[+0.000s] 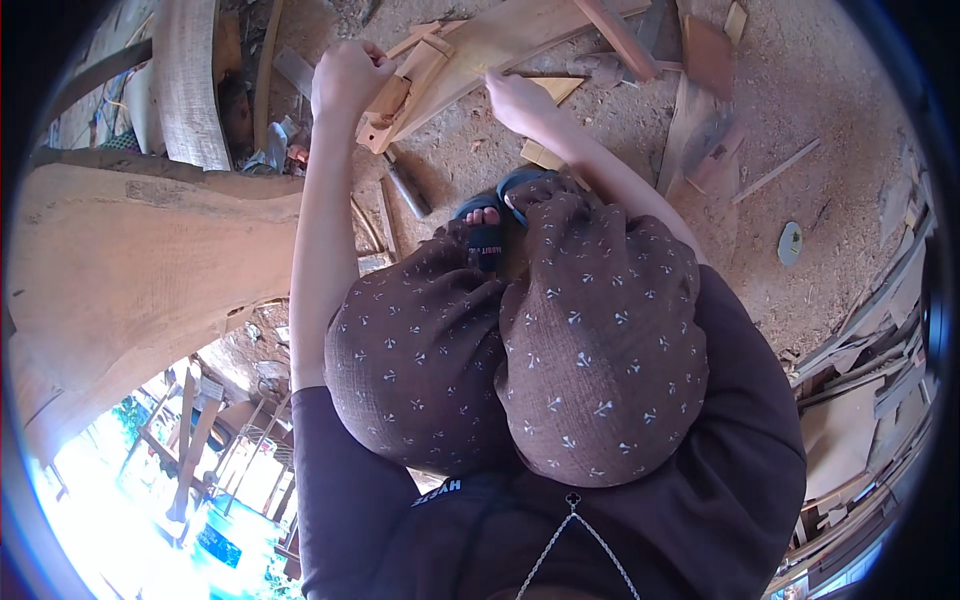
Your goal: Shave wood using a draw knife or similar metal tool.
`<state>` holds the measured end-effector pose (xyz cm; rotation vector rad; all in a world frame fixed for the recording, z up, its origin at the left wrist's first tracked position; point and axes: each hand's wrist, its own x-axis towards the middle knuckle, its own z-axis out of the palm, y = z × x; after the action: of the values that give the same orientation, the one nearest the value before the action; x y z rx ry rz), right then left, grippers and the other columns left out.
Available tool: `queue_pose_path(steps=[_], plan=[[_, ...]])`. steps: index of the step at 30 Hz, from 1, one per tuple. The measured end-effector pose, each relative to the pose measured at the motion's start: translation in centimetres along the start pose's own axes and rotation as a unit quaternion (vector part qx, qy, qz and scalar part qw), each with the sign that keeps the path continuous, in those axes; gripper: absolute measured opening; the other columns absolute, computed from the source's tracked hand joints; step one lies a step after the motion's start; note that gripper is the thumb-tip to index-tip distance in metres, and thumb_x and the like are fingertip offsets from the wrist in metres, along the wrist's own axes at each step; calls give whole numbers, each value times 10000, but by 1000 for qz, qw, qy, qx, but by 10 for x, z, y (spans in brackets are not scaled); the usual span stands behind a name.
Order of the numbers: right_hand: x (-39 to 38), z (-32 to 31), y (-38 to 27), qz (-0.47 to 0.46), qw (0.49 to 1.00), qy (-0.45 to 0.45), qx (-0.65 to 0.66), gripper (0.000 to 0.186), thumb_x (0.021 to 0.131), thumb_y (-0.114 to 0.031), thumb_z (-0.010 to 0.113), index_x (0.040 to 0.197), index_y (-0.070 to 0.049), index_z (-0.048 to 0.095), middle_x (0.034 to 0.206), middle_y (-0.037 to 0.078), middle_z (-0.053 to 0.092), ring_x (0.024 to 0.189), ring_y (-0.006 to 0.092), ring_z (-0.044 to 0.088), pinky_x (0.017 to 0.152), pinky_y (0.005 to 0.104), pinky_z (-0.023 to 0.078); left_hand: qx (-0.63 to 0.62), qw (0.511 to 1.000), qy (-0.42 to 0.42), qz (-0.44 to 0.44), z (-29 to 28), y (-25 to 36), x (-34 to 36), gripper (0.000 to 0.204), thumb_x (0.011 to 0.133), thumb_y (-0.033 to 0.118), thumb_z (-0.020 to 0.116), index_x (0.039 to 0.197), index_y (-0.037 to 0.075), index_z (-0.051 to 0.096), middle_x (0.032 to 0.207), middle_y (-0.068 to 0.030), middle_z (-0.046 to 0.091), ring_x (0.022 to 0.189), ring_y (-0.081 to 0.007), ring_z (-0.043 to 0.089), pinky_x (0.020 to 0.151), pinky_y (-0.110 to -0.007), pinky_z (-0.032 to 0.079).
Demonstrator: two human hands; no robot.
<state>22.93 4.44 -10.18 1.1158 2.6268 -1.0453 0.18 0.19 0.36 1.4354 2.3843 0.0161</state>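
Note:
My left hand (345,82) is at the top centre, fingers curled closed beside a small wooden piece with notches and a hole (395,100); what it holds, if anything, is hidden. My right hand (515,105) is to its right, fingers bent and pressed together over a long pale board (512,33); I cannot make out anything in them. A light yellow offcut (560,88) lies behind the right hand. A cylindrical metal tool (405,188) lies on the ground below the wooden piece, near my sandalled feet (485,238).
A large live-edge wooden slab (140,270) fills the left. Planks (195,80) stand at upper left. Scrap boards (705,55), a thin stick (775,170) and a small round disc (790,243) lie right on the dusty ground. Stacked boards (855,430) line the right edge.

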Motion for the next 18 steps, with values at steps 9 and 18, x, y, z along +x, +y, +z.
queue_pose_path(steps=[9,18], plan=[[-42,7,10,13,1000,-13,8,258,920,-118,373,1097,69,394,755,268,621,724,422,629,621,517,487,9,999,21,-26,3,-10,-3,282,733,368,671,888,136,718,864,-157,689,852,-316,666,783,-408,538],[1,3,-24,15,999,32,2,215,875,-65,393,1004,106,396,766,261,636,725,391,650,637,474,521,-5,1000,11,12,6,4,-9,244,748,318,627,868,126,720,830,-161,685,821,-325,667,774,-405,540]])
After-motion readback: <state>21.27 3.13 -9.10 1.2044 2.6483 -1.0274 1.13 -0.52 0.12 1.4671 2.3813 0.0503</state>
